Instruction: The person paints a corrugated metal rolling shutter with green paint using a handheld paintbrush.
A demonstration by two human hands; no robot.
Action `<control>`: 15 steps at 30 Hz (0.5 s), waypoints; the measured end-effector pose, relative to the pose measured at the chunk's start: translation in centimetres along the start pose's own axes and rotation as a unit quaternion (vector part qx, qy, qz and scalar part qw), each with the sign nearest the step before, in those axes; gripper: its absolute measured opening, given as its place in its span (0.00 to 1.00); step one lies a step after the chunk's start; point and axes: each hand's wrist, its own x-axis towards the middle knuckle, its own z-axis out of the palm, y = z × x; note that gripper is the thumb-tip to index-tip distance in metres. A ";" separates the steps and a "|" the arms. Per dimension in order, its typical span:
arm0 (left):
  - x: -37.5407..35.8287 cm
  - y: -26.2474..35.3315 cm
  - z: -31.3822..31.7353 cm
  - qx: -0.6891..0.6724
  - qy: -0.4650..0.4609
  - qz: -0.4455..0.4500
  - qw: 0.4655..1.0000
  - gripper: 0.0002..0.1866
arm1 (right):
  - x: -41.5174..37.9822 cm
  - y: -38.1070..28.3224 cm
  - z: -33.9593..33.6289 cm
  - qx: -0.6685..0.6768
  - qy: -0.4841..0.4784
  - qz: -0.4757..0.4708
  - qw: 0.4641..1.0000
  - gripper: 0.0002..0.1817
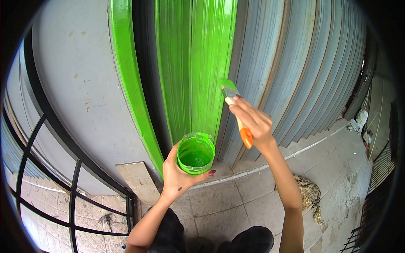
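Note:
My left hand (179,179) is wrapped round a cup of green paint (196,154), its mouth facing up and its inner walls coated. In my right hand (255,124) is a paintbrush (230,90) with an orange-tipped handle, gripped near the metal band. Green paint covers the bristles, which point up and left and overlap the right edge of the painted panel. That folding metal door panel (196,76) is bright green with vertical streaks. To its right, the door's other folds (291,63) are grey-blue with rusty edges.
A green door frame (126,71) and a pale wall (76,63) stand at left, beside a black metal grille (74,185). A board (139,181) leans at the wall's foot. On the tiled floor (219,211) lies a crumpled patterned cloth (310,194). A floor track (303,149) follows the door.

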 end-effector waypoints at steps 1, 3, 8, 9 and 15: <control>0.0 -0.1 0.0 -0.004 0.001 0.002 1.000 0.41 | -2.2 -1.0 0.6 -0.003 -0.022 -0.004 1.000 0.13; 0.0 -0.4 -0.2 -0.010 0.003 0.009 1.000 0.42 | -7.0 -3.4 2.1 -0.005 -0.070 -0.022 0.997 0.11; -0.1 -0.5 -0.5 -0.006 0.001 0.021 1.000 0.44 | -16.4 -8.6 2.7 0.085 -0.247 0.013 0.965 0.11; -0.1 -0.4 -0.6 -0.003 0.001 0.022 1.000 0.44 | -17.0 -8.7 2.8 0.109 -0.273 0.022 0.956 0.11; 0.0 -0.3 0.1 -0.003 -0.005 0.017 1.000 0.44 | -6.4 -3.1 0.6 0.032 -0.103 0.015 0.994 0.13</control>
